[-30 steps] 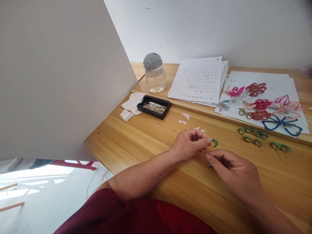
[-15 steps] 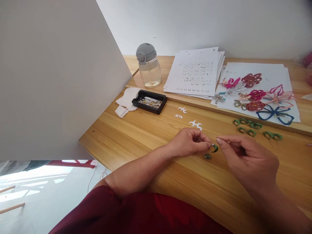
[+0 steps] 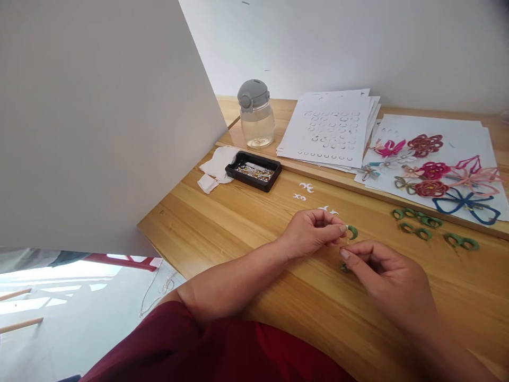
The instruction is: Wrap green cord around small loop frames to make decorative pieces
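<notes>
My left hand pinches a small green thread-wrapped crescent by one end, between thumb and forefinger, just above the wooden table. A thin thread seems to hang below it. Close in front, my right hand has thumb and forefinger pressed together; whatever they grip is too fine to make out. By its fingertips lies a small dark green piece, partly covered. White paper crescents lie just behind my left hand. Several green looped pieces rest on the table to the right.
A black tray of beads stands at the back left beside white tissue. Behind it is a clear bottle with a grey lid. Papers with printed crescents and coloured thread flowers lie along the back. A grey panel rises at left.
My right hand has moved left and toward me, its fingertips now below the green crescent. My left hand still holds the crescent, now turned slightly. The view has shifted a little.
</notes>
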A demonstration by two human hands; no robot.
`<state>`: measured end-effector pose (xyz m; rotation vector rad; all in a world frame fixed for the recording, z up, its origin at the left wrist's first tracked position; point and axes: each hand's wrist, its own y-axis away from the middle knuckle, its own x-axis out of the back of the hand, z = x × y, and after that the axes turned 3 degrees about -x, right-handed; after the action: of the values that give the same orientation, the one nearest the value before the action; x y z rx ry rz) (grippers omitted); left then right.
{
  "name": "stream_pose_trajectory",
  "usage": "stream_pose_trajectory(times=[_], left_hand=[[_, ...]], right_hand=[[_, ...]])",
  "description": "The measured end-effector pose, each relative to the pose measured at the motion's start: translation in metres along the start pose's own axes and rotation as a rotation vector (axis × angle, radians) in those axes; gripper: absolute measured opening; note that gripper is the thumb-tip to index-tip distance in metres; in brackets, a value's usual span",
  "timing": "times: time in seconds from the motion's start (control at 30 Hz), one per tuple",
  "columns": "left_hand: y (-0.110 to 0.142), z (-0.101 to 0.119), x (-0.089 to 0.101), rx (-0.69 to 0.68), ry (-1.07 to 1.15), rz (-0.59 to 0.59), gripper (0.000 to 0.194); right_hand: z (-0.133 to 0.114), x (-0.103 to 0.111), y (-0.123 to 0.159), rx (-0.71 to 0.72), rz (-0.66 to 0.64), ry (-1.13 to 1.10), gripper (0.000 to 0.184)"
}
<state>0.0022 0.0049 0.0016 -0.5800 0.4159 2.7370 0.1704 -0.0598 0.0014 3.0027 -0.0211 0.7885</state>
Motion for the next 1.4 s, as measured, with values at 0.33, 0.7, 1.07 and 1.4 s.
stream_pose_trajectory(times=[0.33,0.7,1.07,1.4], left_hand=[[0.004,0.0,0.002,0.067,-0.229,-0.134,0.031],[0.007,0.006,0.002,0.164,-0.108,-0.222,0.048],[-0.001,0.0,0.002,-0.008,-0.108,0.056,0.036],[0.006,-0.001,0.004,0.113,-0.257,-0.244,0.024]], right_hand=[[-0.02,0.009,0.008,0.135,0.405,0.192,0.022],[0.001,0.011,-0.014,-0.078,0.179,-0.134,0.026],[-0.008,-0.002,0.012,0.046,0.085,0.098,0.016],[-0.016,0.014,0.001,0.083,0.393,0.115,0.019]])
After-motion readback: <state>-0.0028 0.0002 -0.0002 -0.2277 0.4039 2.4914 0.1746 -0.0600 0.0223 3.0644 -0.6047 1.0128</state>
